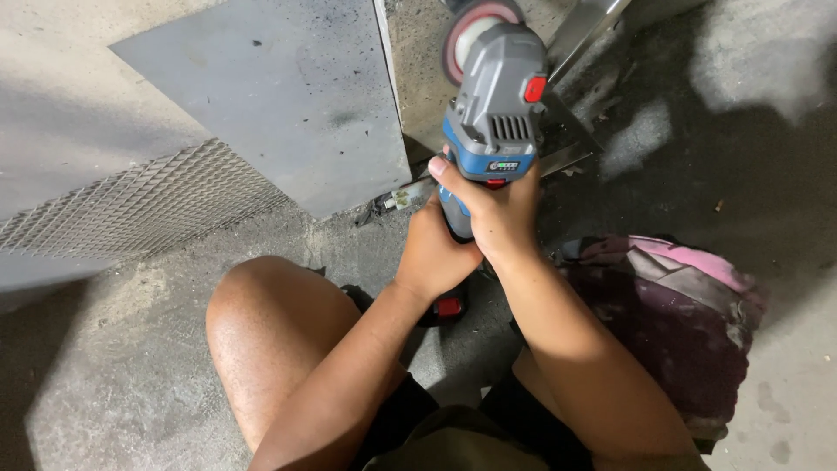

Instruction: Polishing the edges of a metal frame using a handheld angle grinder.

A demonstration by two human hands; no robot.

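Both my hands grip a grey and blue cordless angle grinder [493, 96], held upright in front of me. My right hand [493, 209] wraps the body just below the blue band. Lower down, my left hand [432, 253] clasps the handle, partly covered by the right. The red and white grinding disc [471, 35] sits at the tool's far end, close to a grey metal plate [288, 96] and an angled metal strip [567, 139]. A red part of the battery end [450, 307] shows below my hands.
I squat on a dusty concrete floor [113, 349], with my bare left knee [261, 323] in the foreground. A sheet of expanded metal mesh [131, 205] lies left. A crumpled pink and purple cloth [671, 305] is at my right.
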